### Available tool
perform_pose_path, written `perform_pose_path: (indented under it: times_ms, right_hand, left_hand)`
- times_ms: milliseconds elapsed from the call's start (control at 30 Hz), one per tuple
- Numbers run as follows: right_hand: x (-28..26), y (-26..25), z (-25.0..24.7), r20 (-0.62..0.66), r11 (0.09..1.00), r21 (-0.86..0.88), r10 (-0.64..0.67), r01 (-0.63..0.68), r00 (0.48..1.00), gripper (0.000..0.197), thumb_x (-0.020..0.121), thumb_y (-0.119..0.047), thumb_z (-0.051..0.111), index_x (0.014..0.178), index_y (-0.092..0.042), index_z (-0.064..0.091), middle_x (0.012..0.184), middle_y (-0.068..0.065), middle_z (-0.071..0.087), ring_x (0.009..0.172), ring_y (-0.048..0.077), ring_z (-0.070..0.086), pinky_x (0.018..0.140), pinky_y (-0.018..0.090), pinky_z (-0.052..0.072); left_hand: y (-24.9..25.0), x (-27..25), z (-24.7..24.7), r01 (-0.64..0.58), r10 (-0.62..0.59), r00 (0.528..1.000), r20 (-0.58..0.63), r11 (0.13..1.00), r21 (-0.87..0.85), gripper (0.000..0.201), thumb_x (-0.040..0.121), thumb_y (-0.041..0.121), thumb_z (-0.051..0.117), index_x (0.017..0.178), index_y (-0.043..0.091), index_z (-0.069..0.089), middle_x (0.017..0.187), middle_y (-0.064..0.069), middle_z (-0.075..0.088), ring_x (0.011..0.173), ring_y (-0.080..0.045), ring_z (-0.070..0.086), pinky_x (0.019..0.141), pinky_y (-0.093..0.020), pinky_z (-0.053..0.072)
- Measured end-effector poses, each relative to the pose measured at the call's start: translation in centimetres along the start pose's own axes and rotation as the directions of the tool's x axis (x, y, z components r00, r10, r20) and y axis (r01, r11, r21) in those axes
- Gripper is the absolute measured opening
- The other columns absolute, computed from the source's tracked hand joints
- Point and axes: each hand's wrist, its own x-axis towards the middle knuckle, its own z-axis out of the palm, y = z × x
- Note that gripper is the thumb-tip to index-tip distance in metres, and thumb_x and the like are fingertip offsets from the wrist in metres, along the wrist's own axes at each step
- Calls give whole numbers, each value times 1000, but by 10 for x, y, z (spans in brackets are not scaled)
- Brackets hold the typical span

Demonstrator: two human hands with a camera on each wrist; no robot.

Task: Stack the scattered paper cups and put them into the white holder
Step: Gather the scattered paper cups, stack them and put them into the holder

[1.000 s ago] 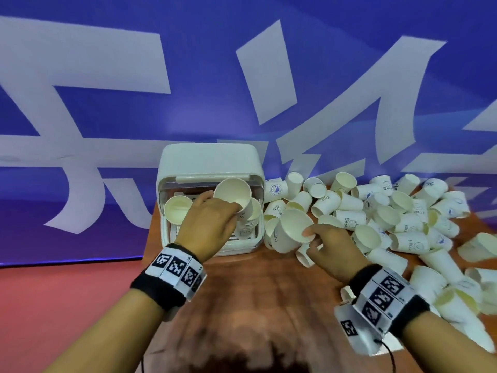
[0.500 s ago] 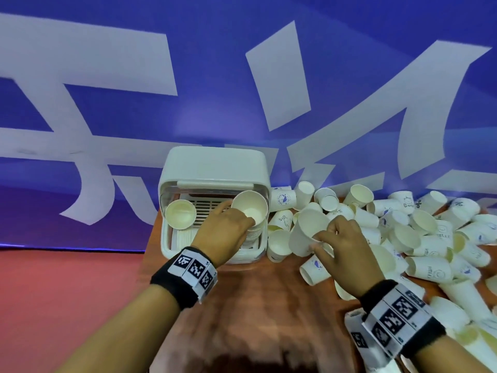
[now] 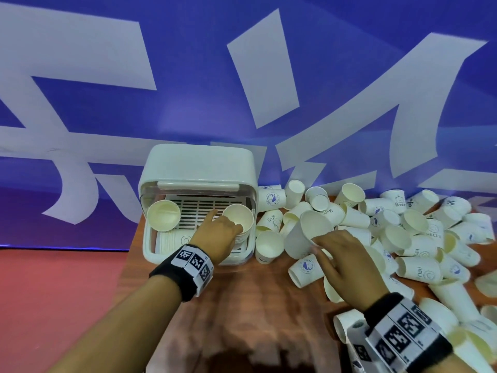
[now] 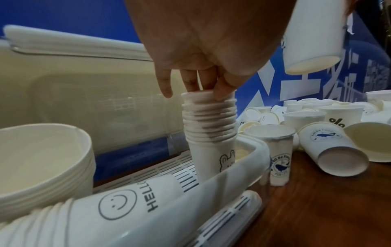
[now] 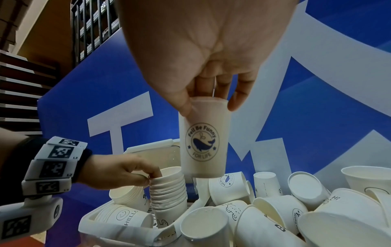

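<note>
The white holder [image 3: 199, 162] stands at the table's back left with its lid up. Inside it my left hand [image 3: 217, 232] pinches the rim of an upright stack of cups [image 4: 209, 127] at the right side. That cup stack [image 5: 168, 192] also shows in the right wrist view. My right hand [image 3: 338, 254] holds a single whale-print paper cup [image 5: 203, 143] by its rim, lifted above the scattered cups [image 3: 403, 232]. A second upright stack [image 3: 163, 215] stands at the holder's left, and a stack marked HELLO [image 4: 118, 205] lies along its front.
Loose paper cups cover the right half of the wooden table [image 3: 242, 305], some upright, most on their sides. A blue banner with white shapes [image 3: 188, 90] rises right behind the holder. Red floor [image 3: 53, 292] lies left of the table.
My right hand has lifted its cup up and leftward from the pile. My left hand has stayed on the stack in the holder.
</note>
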Motion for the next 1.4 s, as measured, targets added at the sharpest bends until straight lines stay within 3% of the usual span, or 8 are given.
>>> perform_pose_path:
  times_ms: [167, 333, 533, 733, 967, 1167, 1267, 1400]
  right_hand:
    - [2, -5, 3, 39, 999, 30, 15, -17, 999, 33, 89, -32, 39, 105, -16, 63, 87, 3, 67, 81, 25, 61, 68, 36, 52]
    - [23, -32, 18, 20, 994, 39, -98, 97, 995, 20, 85, -19, 54, 103, -19, 62, 86, 2, 67, 80, 25, 63, 68, 36, 52]
    - [62, -69, 43, -38, 979, -3, -205, 205, 978, 30, 66, -7, 68, 93, -18, 70, 82, 3, 67, 75, 24, 62, 68, 29, 50]
    - [77, -79, 63, 98, 972, -28, -231, 235, 968, 40, 52, 1, 81, 87, -16, 70, 74, 4, 67, 72, 27, 64, 63, 31, 51]
    - [89, -75, 73, 379, 986, -60, -121, 155, 918, 36, 84, -2, 51, 116, -14, 58, 110, 10, 61, 110, 29, 49, 88, 37, 36]
    - [94, -73, 83, 508, 984, -104, -72, 144, 859, 41, 84, -2, 46, 121, -16, 50, 119, 8, 54, 117, 26, 42, 91, 32, 31]
    - [93, -71, 87, 517, 986, -84, -78, 141, 852, 42, 86, -2, 44, 125, -15, 49, 125, 8, 52, 122, 25, 39, 96, 33, 30]
    - [84, -62, 83, 344, 991, 76, -131, 111, 930, 46, 80, 1, 49, 123, -13, 56, 127, 5, 56, 120, 27, 46, 99, 38, 35]
  left_hand:
    - [-5, -3, 6, 8, -11, 1000, -18, 985, -174, 36, 91, 19, 46, 126, 22, 52, 131, 0, 51, 136, -21, 31, 116, -47, 10]
    - [-19, -41, 6, -31, -102, 930, -354, 936, -351, 29, 76, 24, 44, 92, 23, 68, 102, 3, 66, 106, -27, 59, 94, -52, 44]
    - [-36, -99, 11, 18, -265, 862, -431, 868, -497, 31, 79, 35, 40, 91, 24, 66, 102, 9, 63, 108, -16, 52, 88, -41, 44]
    - [-45, -121, 10, 57, -290, 867, -405, 866, -497, 32, 78, 37, 40, 92, 26, 67, 103, 11, 64, 109, -18, 56, 87, -38, 43]
    - [-48, -120, 8, 76, -298, 882, -366, 855, -513, 32, 78, 37, 40, 91, 25, 67, 100, 11, 65, 103, -19, 60, 85, -39, 45]
    - [-43, -114, 9, 35, -277, 885, -374, 841, -541, 30, 79, 36, 41, 89, 26, 67, 97, 13, 63, 98, -15, 59, 82, -35, 44]
    - [-37, -112, 9, 26, -259, 896, -360, 841, -540, 29, 78, 36, 41, 89, 27, 66, 96, 14, 62, 96, -12, 58, 81, -31, 42]
    - [-27, -108, 12, 17, -227, 919, -321, 839, -543, 27, 79, 34, 42, 91, 27, 65, 97, 14, 62, 98, -13, 59, 84, -33, 46]
